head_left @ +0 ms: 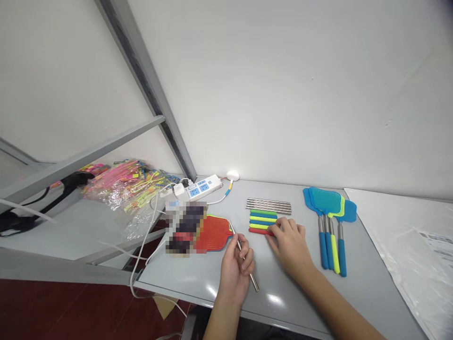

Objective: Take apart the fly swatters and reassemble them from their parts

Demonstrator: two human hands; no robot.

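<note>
Our left grip (pixel 236 269) holds a rod (pixel 254 281), our right grip (pixel 290 242) pinches a red handle (pixel 258 231); the label (pixel 437 243) on white plastic (pixel 389 231) is too small for us to read.

Wall (pixel 265 94): pale and evenly lit before us, darkening at the upper right corner.
Table (pixel 198 274): two white glare patches near the front edge suggest light overhead.
Floor (pixel 53 307): dim, dark red.
Red swatter (pixel 217 231): left side lost in coarse pixel blocks.
Shelf post (pixel 152 89): slants steeply, apparently wide-angle distortion.
</note>
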